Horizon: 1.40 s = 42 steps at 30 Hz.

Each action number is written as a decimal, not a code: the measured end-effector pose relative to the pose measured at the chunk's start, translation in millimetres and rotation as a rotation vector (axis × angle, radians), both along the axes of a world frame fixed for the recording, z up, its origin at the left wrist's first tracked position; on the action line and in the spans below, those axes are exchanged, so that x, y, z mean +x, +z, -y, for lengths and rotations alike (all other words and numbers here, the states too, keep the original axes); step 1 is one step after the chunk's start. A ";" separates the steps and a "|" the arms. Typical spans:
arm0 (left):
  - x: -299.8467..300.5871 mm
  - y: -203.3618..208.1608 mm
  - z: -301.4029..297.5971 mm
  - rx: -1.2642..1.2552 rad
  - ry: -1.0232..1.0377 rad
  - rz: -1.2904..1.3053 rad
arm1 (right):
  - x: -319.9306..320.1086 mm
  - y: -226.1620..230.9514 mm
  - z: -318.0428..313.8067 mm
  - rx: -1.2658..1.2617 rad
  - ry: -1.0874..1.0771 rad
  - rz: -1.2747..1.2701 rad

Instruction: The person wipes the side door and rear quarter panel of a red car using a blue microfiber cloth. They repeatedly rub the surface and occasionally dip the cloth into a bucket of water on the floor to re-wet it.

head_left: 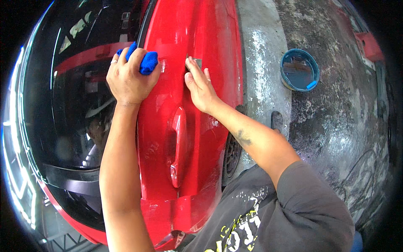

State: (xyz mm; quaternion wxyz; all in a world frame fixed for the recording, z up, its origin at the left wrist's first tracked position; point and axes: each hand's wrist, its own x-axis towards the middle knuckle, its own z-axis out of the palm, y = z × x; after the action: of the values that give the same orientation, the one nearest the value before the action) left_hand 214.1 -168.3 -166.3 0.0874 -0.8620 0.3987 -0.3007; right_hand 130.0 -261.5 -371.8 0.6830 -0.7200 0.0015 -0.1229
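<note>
A red car door (197,38) fills the middle of the view, with its red handle (178,145) lower down. My left hand (128,77) is closed around a bunched blue cloth (145,61), resting at the edge where the dark window glass (71,105) meets the red panel. My right hand (200,86) presses a small grey flat pad (194,63) against the red panel above the handle, fingers extended over it.
A blue round bucket (299,69) holding water stands on the wet grey concrete floor (336,126) to the right of the car. A wheel (231,157) shows below the door edge. The window reflects the surroundings.
</note>
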 end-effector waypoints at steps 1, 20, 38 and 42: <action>1.0 1.5 -1.6 -0.005 0.014 0.022 | -1.0 4.4 -2.3 -0.006 0.026 -0.021; -4.0 26.6 15.5 -0.050 0.045 -0.098 | 86.8 -8.4 62.1 -0.042 0.103 -0.002; -14.4 -7.1 -17.3 0.033 0.190 -0.250 | 213.5 -28.3 143.6 -0.181 0.356 -0.140; -8.1 -14.2 -12.3 0.027 0.171 -0.267 | 332.3 -39.7 182.1 -0.385 0.076 -0.170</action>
State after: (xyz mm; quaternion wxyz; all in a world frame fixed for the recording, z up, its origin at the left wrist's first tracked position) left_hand 206.0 -156.0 -180.5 0.0707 -0.9238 0.3359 -0.1695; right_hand 462.3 -443.6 -411.4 0.5342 -0.8446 0.0087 -0.0339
